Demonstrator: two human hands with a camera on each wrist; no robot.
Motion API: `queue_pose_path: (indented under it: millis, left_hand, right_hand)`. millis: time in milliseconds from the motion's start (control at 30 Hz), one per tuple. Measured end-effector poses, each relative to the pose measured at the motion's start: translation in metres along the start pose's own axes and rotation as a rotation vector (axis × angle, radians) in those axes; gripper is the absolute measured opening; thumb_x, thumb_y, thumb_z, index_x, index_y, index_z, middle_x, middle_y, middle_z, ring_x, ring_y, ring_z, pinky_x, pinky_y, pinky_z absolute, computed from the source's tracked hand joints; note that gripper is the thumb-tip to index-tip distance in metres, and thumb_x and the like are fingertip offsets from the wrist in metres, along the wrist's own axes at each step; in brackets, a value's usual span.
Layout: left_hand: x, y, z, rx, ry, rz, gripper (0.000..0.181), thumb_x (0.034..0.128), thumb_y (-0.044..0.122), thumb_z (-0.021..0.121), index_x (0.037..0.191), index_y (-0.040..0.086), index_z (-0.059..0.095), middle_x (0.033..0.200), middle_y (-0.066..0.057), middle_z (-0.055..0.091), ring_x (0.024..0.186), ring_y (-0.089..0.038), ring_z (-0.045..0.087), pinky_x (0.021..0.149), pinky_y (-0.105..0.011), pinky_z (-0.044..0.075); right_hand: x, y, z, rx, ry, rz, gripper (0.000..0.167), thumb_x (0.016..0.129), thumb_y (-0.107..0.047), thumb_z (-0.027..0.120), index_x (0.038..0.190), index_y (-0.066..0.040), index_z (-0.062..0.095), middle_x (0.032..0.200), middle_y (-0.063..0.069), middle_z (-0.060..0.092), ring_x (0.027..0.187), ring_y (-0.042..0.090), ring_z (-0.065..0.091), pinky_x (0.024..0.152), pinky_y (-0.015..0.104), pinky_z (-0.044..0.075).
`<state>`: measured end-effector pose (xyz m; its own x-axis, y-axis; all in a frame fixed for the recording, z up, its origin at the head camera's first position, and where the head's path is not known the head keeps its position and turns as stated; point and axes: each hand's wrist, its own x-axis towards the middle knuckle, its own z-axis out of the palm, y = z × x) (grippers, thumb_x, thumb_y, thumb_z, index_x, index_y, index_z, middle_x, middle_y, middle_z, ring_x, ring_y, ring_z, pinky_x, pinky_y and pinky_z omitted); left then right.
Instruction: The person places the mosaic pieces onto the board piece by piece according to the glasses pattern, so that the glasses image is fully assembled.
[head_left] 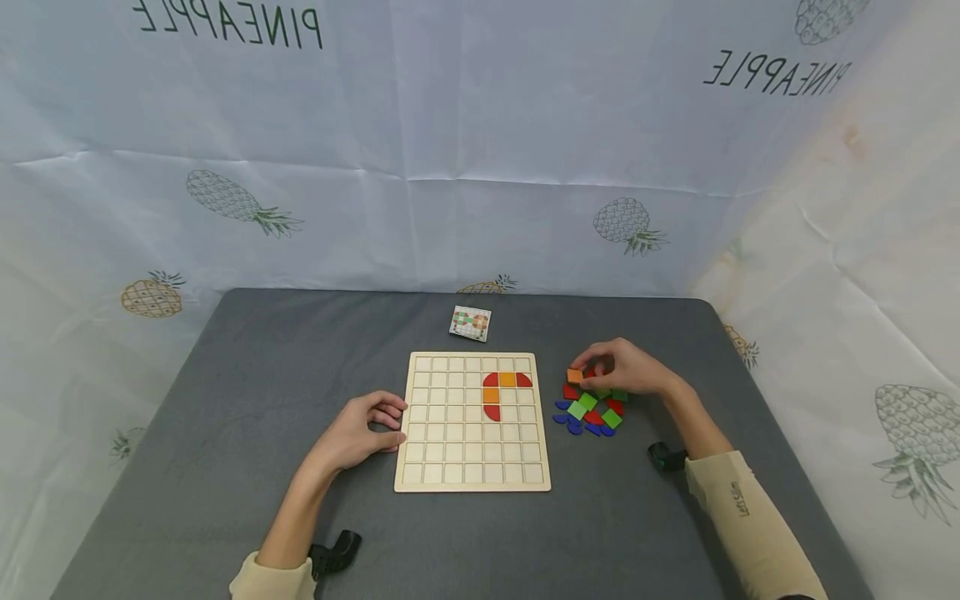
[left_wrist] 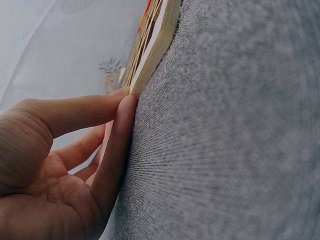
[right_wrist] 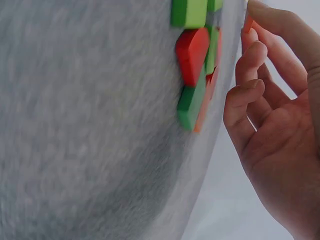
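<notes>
A pale wooden grid board point(head_left: 435, 450) lies flat on the table, with red rounded pieces point(head_left: 491, 412) and orange squares point(head_left: 507, 380) set in cells at its upper right. My left hand point(head_left: 360, 429) pinches the board's left edge between thumb and fingers; the left wrist view shows this grip close up. Over a pile of loose pieces to the board's right, my right hand point(head_left: 626, 367) holds an orange square block point(head_left: 574, 376) between thumb and fingertips. In the right wrist view only a sliver of that orange block point(right_wrist: 248, 23) shows. Part of the pile is hidden under the hand.
The pile has green squares point(head_left: 612, 418), blue rounded pieces point(head_left: 574, 428) and red ones point(head_left: 593, 417). Behind the board lies a small printed pattern card point(head_left: 470, 323). A grey cloth point(head_left: 300, 350) covers the table, and a pineapple-print curtain point(head_left: 450, 233) hangs along its far edge.
</notes>
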<state>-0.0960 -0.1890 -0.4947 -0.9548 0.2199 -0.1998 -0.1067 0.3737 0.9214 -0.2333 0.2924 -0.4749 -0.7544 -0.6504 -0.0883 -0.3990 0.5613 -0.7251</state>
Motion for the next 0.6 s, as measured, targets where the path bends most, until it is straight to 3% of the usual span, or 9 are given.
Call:
queue_pose_path:
  millis: [433,600]
  left_hand:
    - [0.001,0.0,-0.002,-0.004,-0.006,0.007,0.047,0.0899,-0.003,0.083,0.132,-0.007,0.064,0.119,-0.023,0.065,0.099,-0.021,0.066,0.073,-0.03,0.068]
    - [0.001,0.001,-0.002,-0.009,-0.005,-0.005,0.046,0.09,-0.003,0.083,0.132,-0.006,0.064,0.119,-0.023,0.064,0.099,-0.021,0.066,0.074,-0.03,0.068]
  right_hand:
    - [0.012,-0.031,0.023,0.051,0.002,-0.091,0.027,0.097,-0.017,0.084,0.123,-0.012,0.08,0.091,0.002,0.072,0.065,0.01,0.059,0.056,0.025,0.052]
    - [0.019,-0.043,0.035,0.06,-0.017,-0.093,0.028,0.097,-0.02,0.084,0.123,-0.013,0.08,0.099,0.004,0.073,0.069,0.01,0.06,0.059,0.025,0.053]
